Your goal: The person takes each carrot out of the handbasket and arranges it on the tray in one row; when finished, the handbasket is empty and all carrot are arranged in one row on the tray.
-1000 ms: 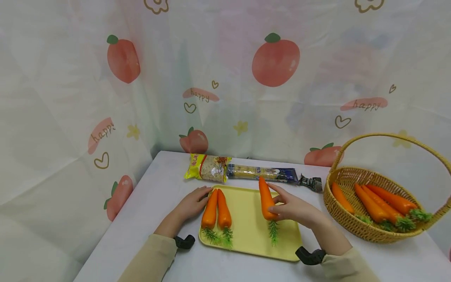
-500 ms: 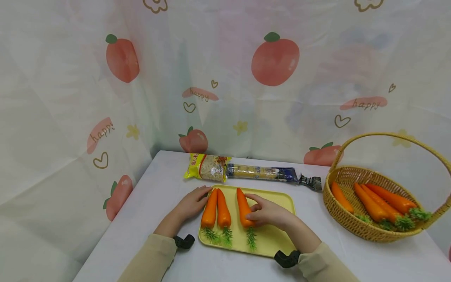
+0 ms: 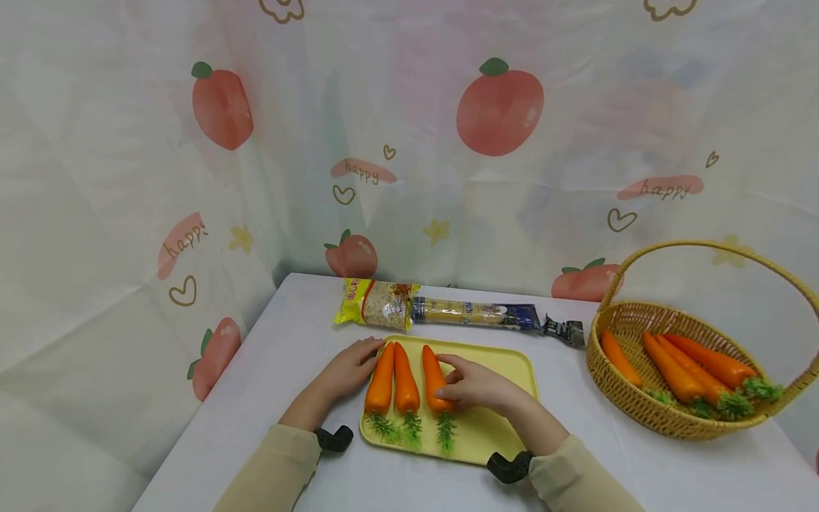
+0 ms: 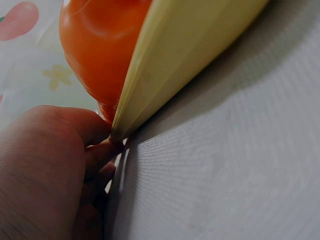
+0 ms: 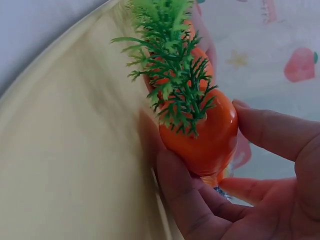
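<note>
My right hand (image 3: pixel 476 385) holds a carrot (image 3: pixel 435 377) by its thick end, its leafy green top towards me. In the right wrist view thumb and fingers (image 5: pixel 277 132) lie on either side of this carrot (image 5: pixel 212 132), low over the tray. Two more carrots lie side by side at the left of the yellow tray (image 3: pixel 493 434): a left one (image 3: pixel 380 384) and a right one (image 3: pixel 406 380). My left hand (image 3: pixel 348 368) is at the tray's left edge. In the left wrist view its thumb and forefinger pinch the rim (image 4: pixel 150 95), beside an orange carrot (image 4: pixel 100 45).
A wicker basket (image 3: pixel 611 395) with a tall handle stands at the right, with several carrots inside. Behind the tray lie a yellow-ended food bag (image 3: pixel 384 304), a long blue-ended packet (image 3: pixel 473 313) and a small dark packet (image 3: pixel 564 331). A printed cloth hangs behind the table.
My right hand has carried its carrot leftwards and down over the tray, close to the two lying there. My left hand has kept its place at the tray's edge.
</note>
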A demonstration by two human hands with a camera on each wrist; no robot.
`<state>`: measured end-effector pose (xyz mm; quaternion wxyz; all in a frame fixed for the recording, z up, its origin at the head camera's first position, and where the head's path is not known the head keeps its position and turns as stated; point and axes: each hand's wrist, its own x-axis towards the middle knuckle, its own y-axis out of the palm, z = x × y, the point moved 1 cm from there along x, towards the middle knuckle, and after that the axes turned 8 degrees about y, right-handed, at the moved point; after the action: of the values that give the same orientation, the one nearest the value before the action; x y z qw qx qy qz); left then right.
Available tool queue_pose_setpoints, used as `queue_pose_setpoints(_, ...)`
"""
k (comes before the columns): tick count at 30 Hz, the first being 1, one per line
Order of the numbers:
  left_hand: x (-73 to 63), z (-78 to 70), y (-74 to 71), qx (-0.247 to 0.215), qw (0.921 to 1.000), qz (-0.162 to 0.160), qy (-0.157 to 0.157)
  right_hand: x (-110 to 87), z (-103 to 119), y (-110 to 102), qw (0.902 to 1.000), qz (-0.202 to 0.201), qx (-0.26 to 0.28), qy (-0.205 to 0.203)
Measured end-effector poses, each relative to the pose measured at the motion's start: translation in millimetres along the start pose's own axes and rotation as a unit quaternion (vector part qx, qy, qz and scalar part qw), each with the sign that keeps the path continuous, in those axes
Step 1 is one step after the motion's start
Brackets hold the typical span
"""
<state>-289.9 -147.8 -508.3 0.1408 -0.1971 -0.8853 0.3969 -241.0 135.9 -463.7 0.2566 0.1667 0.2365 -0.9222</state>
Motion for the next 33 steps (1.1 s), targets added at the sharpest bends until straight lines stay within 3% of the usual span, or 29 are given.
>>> queue_pose_setpoints(19,2.9,1.1,0.7,0.002,0.9999,0.008,-0.009,5.0,0.4,9.3,0.9994,-0.016,-0.029,0.008)
queue_pose_setpoints(26,2.6,1.7,1.4,0.003,0.9999,0.007,-0.011,0.7,2.2,6.1,0.9974,-0.031,-0.064,0.013)
queue_pose_setpoints(33,2.4,1.7,0.6,-0.001,0.9999,0.007,-0.010,-1.1,3.6,8.4,0.9980,-0.014,-0.061,-0.003)
